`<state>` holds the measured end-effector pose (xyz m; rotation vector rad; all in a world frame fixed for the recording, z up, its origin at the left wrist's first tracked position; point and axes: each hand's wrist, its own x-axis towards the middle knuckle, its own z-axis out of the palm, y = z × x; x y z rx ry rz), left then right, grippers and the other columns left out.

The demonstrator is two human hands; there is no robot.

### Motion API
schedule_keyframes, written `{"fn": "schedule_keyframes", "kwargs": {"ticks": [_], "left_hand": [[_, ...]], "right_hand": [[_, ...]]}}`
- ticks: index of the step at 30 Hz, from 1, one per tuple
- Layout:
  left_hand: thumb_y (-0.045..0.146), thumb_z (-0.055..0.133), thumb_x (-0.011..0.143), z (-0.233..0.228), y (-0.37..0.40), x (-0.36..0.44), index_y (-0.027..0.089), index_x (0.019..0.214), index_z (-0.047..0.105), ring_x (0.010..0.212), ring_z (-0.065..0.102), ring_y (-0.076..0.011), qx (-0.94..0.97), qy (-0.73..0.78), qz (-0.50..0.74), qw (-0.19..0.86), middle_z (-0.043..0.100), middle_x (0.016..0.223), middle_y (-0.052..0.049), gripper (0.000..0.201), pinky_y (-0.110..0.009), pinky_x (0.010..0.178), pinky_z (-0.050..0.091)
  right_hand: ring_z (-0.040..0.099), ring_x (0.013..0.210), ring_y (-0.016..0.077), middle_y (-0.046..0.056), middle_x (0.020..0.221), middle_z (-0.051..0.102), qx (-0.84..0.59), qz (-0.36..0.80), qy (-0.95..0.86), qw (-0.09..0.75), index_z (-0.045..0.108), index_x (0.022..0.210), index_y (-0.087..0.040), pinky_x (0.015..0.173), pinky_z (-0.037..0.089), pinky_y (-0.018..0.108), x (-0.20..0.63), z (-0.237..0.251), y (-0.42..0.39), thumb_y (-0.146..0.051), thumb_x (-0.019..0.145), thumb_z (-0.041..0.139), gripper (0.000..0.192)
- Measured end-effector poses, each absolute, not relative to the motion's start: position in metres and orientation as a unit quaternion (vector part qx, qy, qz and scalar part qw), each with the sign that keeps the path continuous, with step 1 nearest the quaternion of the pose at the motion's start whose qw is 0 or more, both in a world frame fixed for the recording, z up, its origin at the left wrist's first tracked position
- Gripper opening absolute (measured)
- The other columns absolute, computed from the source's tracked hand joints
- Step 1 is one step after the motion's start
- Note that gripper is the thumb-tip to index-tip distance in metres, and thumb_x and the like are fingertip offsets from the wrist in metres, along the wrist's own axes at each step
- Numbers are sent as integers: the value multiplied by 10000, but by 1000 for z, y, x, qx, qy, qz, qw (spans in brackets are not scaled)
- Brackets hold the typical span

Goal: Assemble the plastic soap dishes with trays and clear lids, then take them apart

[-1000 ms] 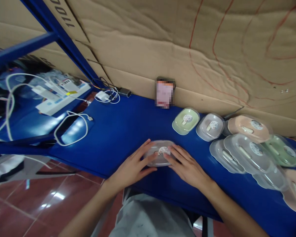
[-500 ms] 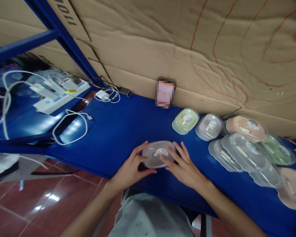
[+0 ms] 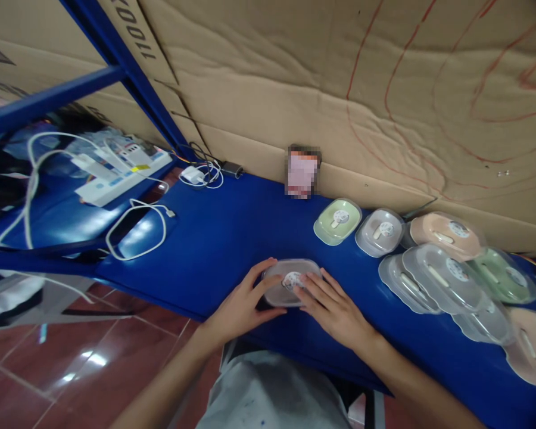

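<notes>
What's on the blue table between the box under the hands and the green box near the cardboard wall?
Nothing: in the head view, only bare blue table separates the grey box from the green box.
</notes>
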<state>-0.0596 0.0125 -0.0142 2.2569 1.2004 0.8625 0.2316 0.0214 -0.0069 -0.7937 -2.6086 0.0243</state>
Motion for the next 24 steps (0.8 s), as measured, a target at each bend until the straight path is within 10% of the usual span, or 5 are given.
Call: {"fn": "schedule_keyframes", "kwargs": {"ticks": [24], "left_hand": [[281, 804, 959, -18, 24, -55, 343, 1551, 440, 1500, 546, -393, 802, 466, 277, 251, 408, 1673, -159, 697, -593, 1142, 571]], "right_hand": [[395, 1614, 275, 140, 1623, 569, -333, 55, -903, 268, 370, 1703, -207, 1296, 454, 459, 232, -7, 37, -300, 1046, 709, 745]]}}
